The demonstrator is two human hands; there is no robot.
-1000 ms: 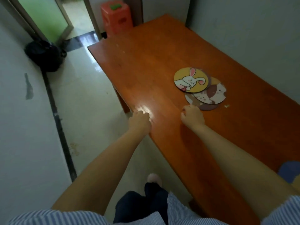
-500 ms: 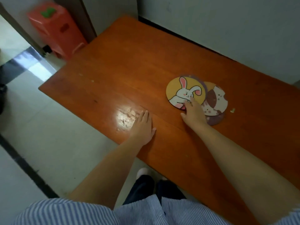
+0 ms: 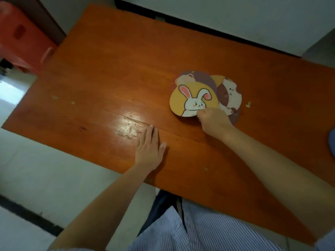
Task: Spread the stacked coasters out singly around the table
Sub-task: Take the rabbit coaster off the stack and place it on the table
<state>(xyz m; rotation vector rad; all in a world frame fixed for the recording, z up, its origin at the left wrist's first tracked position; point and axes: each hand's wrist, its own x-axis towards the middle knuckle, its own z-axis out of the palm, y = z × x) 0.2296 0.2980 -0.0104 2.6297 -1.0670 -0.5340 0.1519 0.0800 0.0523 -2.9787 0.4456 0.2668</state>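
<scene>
Several round coasters lie overlapped on the orange-brown wooden table point(image 3: 112, 73), right of its middle. On top is a yellow coaster with a white rabbit point(image 3: 192, 98); its near edge is pinched in my right hand point(image 3: 213, 122) and tilted up off the pile. Under it show a purple coaster point(image 3: 197, 76) and a brown-and-white one point(image 3: 229, 93). My left hand point(image 3: 150, 149) rests flat on the table to the left, fingers together, holding nothing.
A red plastic stool point(image 3: 20, 38) stands off the table's far left corner. A white wall runs along the table's far side. Small crumbs point(image 3: 248, 104) lie right of the coasters. A blue object point(image 3: 332, 142) shows at the right edge.
My right hand went from touching the rabbit coaster to pinching its near edge and lifting it. The coaster shifted toward me, uncovering the purple one. The view swung right.
</scene>
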